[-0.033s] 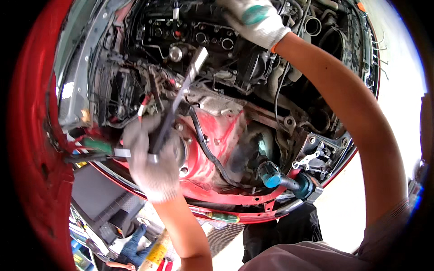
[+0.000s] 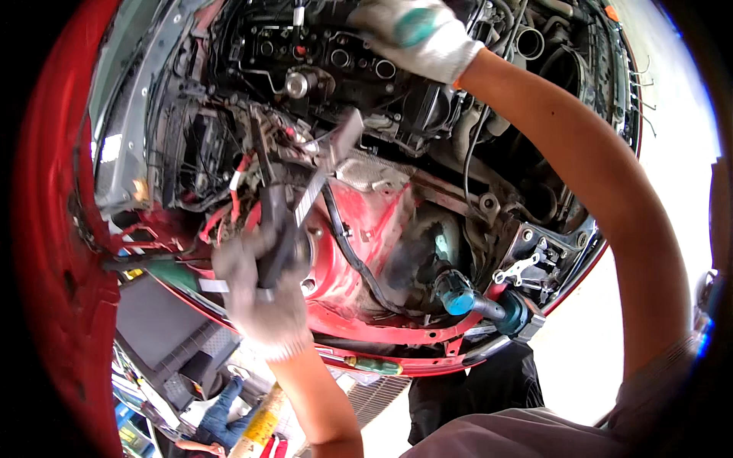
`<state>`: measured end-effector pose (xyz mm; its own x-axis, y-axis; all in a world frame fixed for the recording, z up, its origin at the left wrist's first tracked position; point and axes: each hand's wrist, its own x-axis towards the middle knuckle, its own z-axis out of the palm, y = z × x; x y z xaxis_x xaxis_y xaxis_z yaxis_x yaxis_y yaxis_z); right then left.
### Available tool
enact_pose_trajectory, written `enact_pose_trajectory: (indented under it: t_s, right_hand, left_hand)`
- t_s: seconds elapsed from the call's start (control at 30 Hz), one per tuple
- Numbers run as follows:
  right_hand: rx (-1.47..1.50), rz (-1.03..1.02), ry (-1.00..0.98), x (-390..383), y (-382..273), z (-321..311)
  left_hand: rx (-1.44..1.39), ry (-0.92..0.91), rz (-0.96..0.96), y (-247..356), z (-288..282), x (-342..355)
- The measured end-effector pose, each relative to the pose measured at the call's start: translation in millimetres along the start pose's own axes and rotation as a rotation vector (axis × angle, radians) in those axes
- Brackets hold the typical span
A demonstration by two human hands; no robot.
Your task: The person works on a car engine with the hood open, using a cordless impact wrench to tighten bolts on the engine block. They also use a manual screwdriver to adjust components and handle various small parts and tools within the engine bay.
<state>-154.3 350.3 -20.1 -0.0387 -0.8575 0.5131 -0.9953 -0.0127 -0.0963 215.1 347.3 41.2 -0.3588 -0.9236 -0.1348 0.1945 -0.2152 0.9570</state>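
Observation:
My left hand (image 2: 263, 290), in a white knit glove, is closed round the black handle of a long tool (image 2: 311, 197) with a flat silver-grey bar. Motion blurs its tip, so I cannot tell its exact kind. It is held above the red strut tower (image 2: 363, 221) of a car's engine bay. My right hand (image 2: 420, 34), gloved with a green patch on the back, reaches over the far side of the black engine (image 2: 359, 84). Its fingers are smeared and partly dark, so their grip does not show. Round openings line the engine top near it.
A teal and black cordless power tool (image 2: 458, 298) lies on the near right of the bay. A green-handled screwdriver (image 2: 374, 365) rests along the red front edge. Beyond that edge are a dark cart (image 2: 156, 317), a yellow pole (image 2: 263, 424) and another person's jeans (image 2: 221, 404).
My left hand has come slightly nearer to me, and the tool's tip has swung down and a little right. My right hand has shifted slightly left over the engine.

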Motion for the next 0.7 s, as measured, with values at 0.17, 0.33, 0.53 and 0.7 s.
enact_pose_trajectory:
  t_s: [0.17, 0.33, 0.53, 0.7]
  right_hand:
    - [-0.281, -0.061, -0.636, 27.5, -33.7, 72.0]
    - [-0.428, -0.094, -0.880, 57.4, -75.3, 60.1]
    - [-0.640, -0.083, -1.186, 74.6, -84.4, 56.8]
    - [-0.669, -0.112, -0.848, 45.8, -48.9, 75.3]
  left_hand:
    - [-0.185, 0.229, -0.160, -25.9, -84.1, -134.8]
    - [-0.130, 0.374, -0.202, -60.1, -144.0, -217.4]
    - [-0.362, 0.343, -0.215, -70.8, -145.0, -224.0]
    - [-0.291, 0.398, -0.197, -81.6, -148.1, -228.6]
